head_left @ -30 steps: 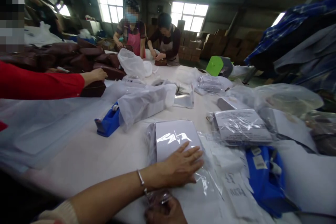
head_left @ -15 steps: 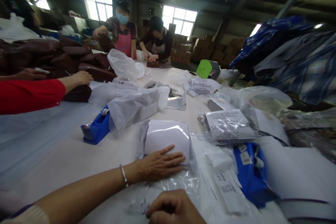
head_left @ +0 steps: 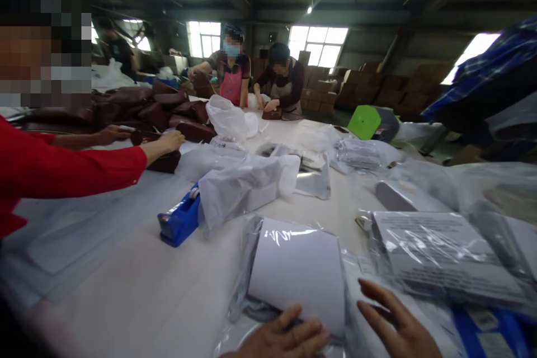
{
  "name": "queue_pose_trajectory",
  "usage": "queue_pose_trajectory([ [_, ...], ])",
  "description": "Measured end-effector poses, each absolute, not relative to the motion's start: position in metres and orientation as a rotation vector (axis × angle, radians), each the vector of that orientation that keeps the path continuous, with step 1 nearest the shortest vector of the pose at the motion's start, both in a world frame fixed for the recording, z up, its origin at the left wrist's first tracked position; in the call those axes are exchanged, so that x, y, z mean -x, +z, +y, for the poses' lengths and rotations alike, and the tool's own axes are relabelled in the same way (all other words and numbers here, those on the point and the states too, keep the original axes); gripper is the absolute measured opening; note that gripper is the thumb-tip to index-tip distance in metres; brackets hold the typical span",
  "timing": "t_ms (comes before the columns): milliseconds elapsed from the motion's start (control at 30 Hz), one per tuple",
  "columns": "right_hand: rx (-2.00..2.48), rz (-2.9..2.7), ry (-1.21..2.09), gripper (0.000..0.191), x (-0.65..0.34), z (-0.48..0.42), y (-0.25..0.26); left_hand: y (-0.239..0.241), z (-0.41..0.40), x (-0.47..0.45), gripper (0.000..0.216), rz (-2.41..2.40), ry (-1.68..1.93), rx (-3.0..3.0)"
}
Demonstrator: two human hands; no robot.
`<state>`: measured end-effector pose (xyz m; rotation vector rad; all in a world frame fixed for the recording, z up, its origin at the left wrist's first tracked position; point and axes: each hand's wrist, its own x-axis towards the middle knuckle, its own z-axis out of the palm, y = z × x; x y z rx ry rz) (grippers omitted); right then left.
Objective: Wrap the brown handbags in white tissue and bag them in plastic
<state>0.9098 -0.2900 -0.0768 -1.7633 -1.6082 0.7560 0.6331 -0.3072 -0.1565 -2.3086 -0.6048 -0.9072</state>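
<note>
Lying in front: a wrapped package, pale board under clear plastic, on the table right before me.
Left hand: I have the left hand with fingers extended on the package's near edge, resting rather than gripping as far as I can see.
Right hand: I see the right hand just beside the package's right edge, fingers parted and slightly bent, holding nothing visible.
Printed sheet: the printed packet to the right carries rows of text under glare, too fine for me to read from here.
Stickers: pale labels sit on a blue dispenser at the lower right; I can't make out their wording.
Tabletop: whitish, with a blue tape dispenser touching a translucent bag, and brown bags heaped at far left.
Co-workers: a red sleeve reaches in from the left; two people stand across the table, one in a pink apron.
Room: dim and high-roofed, with bright windows, stacked cardboard boxes and a small lit bulb.
</note>
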Motion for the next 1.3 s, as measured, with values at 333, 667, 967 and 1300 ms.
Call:
queue_pose_trajectory([
  [333, 1.535, -1.741, 0.579, 0.073, -0.835, -0.243, -0.085, -0.113, -0.317, -0.614, 0.037, -0.455, -0.701, 2.723],
  [667, 1.583, -1.746, 0.557, 0.060, -0.861, -0.257, -0.049, -0.088, -0.322, -0.616, 0.034, -0.479, -0.620, 3.138],
  [967, 1.281, -2.307, 0.017, 0.027, -0.938, -0.379, -0.053, -0.079, -0.367, -0.597, 0.068, -0.653, -0.521, 3.429],
  [1300, 0.983, -2.418, -0.386, 0.045, -0.910, -0.382, -0.095, -0.099, -0.376, -0.621, 0.020, -1.131, -0.817, 2.991],
])
